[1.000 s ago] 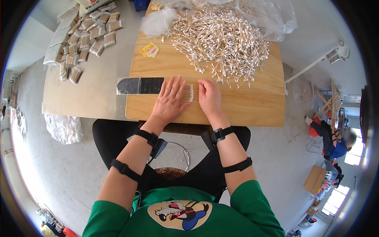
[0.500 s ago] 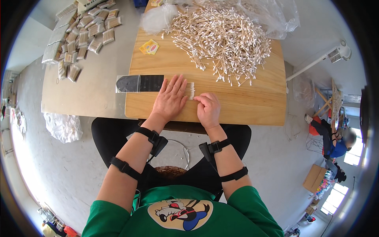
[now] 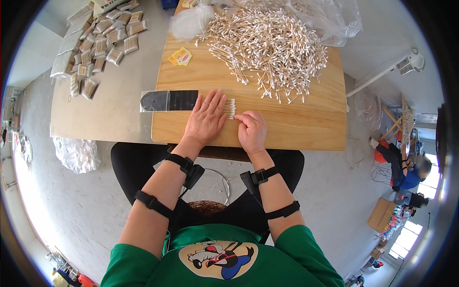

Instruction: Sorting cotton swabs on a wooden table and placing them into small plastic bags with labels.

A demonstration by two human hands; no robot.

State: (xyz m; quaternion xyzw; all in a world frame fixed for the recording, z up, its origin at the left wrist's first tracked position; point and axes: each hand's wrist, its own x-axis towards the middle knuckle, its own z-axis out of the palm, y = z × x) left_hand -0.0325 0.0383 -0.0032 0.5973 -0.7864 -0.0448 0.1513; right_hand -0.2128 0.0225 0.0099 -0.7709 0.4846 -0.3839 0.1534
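Note:
My left hand lies flat on the wooden board, fingers stretched out. Its palm and fingers cover part of a row of cotton swabs, whose white tips show at the hand's right side. By the left fingers is the end of a flat black strip with a clear plastic bag around its rounded left part. My right hand is curled, with its index fingertip at the lower end of the swab row. Whatever may be between its thumb and fingers is hidden.
A large heap of loose cotton swabs covers the board's far side, with clear plastic behind it. Yellow paper packets lie left of the heap. Many filled swab packs sit on the grey table. A person sits far right.
Both hands keep almost the same places, and the swab row is practically unmoved. Far off at the right, a person in dark clothes has shifted.

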